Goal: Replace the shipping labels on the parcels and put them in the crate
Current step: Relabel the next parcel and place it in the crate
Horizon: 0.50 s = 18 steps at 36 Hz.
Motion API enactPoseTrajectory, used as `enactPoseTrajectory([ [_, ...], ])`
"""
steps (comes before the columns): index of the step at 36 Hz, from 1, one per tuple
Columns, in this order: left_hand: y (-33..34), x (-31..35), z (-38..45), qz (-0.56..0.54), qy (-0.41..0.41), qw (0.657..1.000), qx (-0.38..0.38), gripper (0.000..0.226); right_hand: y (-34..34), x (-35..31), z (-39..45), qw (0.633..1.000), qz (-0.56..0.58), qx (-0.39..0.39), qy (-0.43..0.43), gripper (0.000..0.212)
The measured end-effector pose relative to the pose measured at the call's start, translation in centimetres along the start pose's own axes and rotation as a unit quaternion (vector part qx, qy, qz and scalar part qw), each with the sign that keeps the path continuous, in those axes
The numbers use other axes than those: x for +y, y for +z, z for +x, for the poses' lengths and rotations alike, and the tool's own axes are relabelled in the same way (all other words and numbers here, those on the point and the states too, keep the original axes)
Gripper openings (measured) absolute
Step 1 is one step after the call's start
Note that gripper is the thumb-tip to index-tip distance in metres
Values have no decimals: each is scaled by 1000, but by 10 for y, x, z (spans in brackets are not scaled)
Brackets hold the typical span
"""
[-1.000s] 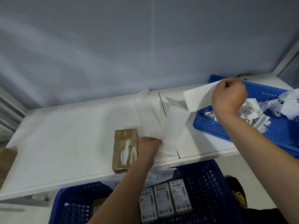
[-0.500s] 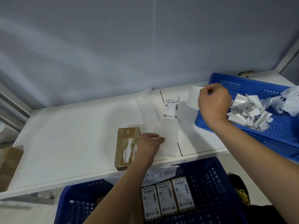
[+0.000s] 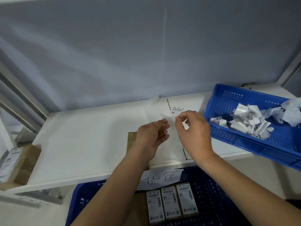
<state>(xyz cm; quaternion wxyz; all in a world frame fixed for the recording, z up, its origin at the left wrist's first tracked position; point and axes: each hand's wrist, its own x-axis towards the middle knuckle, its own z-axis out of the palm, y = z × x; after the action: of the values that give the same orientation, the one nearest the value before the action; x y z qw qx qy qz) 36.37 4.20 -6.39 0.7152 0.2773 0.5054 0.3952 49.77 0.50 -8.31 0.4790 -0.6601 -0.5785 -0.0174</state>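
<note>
A printed shipping label (image 3: 177, 110) lies at the far end of a white backing strip (image 3: 172, 144) on the white table (image 3: 89, 136). My right hand (image 3: 193, 136) pinches the label's near edge between thumb and forefinger. Just left of it, my left hand (image 3: 153, 137) has loosely bent fingers, their tips at the strip's edge, holding nothing I can see. A brown taped parcel (image 3: 132, 139) lies under my left hand, mostly hidden. Below the table's front edge is a blue crate (image 3: 211, 193) holding three labelled parcels (image 3: 171, 203).
A second blue crate (image 3: 228, 97) at the right of the table holds several crumpled label scraps (image 3: 244, 124). A handwritten paper sign (image 3: 161, 176) hangs at the table's front edge. Labelled cardboard boxes (image 3: 17, 162) sit off the table's left end. A grey wall stands behind.
My right hand came back from the scrap crate to the printed label and pinched its edge. My left hand lifted off the strip and moved up toward the right hand.
</note>
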Motion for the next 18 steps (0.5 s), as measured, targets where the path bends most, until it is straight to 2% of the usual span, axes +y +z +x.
enactPoseTrajectory([
  [4,-14,6,-14,-24,-4,1000,-5,16,2,-22,-18,998,-17,-33,-55,10],
  [10,-45,3,-37,-18,7,999,32,13,13,-40,-40,986,-29,-61,-149,9],
  [13,-57,-2,-47,-16,9,999,48,19,16,-48,-49,977,-35,-81,-193,9],
  [18,-71,-1,-64,10,43,995,84,10,18,-56,-62,973,-13,-119,-196,15],
])
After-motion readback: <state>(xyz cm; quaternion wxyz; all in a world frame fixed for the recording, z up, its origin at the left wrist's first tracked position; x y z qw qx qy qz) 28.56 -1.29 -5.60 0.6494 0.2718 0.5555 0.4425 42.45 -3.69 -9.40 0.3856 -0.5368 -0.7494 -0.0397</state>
